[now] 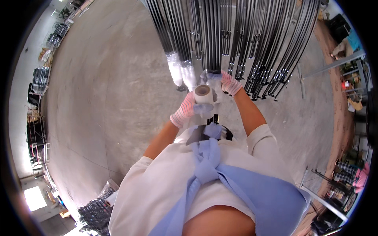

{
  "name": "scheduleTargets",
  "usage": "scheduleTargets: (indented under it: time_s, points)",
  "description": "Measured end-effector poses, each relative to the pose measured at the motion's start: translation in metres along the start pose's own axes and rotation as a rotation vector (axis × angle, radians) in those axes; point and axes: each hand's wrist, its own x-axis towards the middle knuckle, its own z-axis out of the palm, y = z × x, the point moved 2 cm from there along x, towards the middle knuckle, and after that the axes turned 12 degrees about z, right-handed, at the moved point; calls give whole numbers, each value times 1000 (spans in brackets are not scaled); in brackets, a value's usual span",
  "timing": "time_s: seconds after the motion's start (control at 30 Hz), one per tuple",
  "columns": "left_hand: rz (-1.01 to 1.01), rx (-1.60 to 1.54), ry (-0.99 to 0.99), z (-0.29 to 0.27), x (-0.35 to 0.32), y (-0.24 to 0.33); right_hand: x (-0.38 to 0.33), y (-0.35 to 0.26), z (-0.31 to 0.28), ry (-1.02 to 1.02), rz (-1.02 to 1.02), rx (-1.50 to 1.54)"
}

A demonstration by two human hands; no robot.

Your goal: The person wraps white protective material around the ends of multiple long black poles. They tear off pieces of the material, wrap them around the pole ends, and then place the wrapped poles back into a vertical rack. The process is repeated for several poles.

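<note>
My left hand (188,109), in a pink-and-white striped glove with grey-blue fingertips, is closed around a roll of stretch film (203,94) with a cardboard core. The roll stands at a tilt, its open end facing up toward me. My right hand (229,83), gloved alike, has its fingers wrapped over the near end of a bundle of black tubes (210,43). A bit of film seems to lie about that end, though its exact path is hard to see. Just left, two tube bundles have their near ends wrapped in shiny white film (181,72).
Many loose black rods (271,59) with fittings at their near ends lie to the right of the bundle. A metal frame bar (334,65) and shelving line the right side. Stacked goods (40,80) stand along the left wall, and a dark wrapped pile (96,212) lies behind at lower left.
</note>
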Motion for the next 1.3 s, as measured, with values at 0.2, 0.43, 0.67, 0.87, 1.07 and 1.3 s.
scheduleTargets:
  time_s: [0.2,0.43,0.67,0.87,1.07,1.3]
  points:
    - [119,53,303,-37,-37,-45,9,5,4,103,-29,86]
    - [139,-14,645,-88,-101,-70,7,107,-67,782,-54,-155]
    - [210,-197,870,-121,-162,-78,9,159,-20,500,483,33]
    - [228,-229,929,-140,-184,-75,36,164,68,330,589,-85]
    - [288,-205,1001,-187,-190,-90,108,161,100,171,497,-356]
    - [59,-156,1106,-287,-154,-75,251,189,109,154,221,-626]
